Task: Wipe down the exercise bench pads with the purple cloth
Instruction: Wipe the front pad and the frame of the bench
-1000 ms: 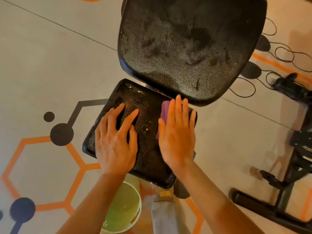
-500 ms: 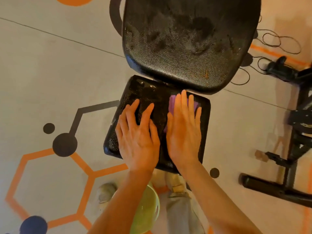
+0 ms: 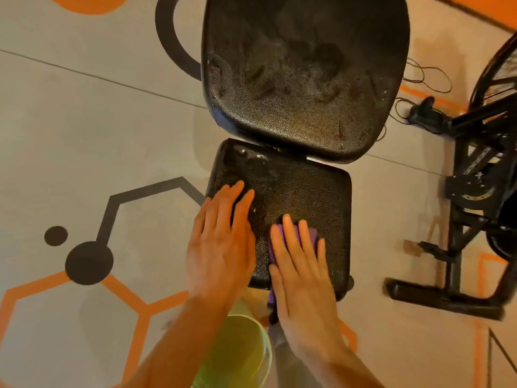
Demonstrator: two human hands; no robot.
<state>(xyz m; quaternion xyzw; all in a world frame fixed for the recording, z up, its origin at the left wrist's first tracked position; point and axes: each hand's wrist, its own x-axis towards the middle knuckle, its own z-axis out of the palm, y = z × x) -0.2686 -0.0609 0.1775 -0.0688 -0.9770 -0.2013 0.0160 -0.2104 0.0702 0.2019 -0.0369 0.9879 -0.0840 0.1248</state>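
The black seat pad [image 3: 302, 189] of the bench lies below me, with the larger black back pad [image 3: 302, 79] beyond it. My left hand [image 3: 221, 242] lies flat on the seat pad's left side, fingers straight. My right hand [image 3: 299, 264] presses flat on the purple cloth [image 3: 312, 233] at the pad's near right part. Only purple edges show past the fingertips and beside the thumb; a strip hangs over the pad's near edge.
A green bucket [image 3: 240, 357] stands on the floor under my forearms. A black exercise machine frame [image 3: 461, 219] with a floor bar stands to the right, and cables [image 3: 425, 79] lie behind it. The floor carries orange and black hexagon markings.
My right hand has drawn the purple cloth from the far edge of the seat pad back toward the near edge. My left hand stays flat on the left side.
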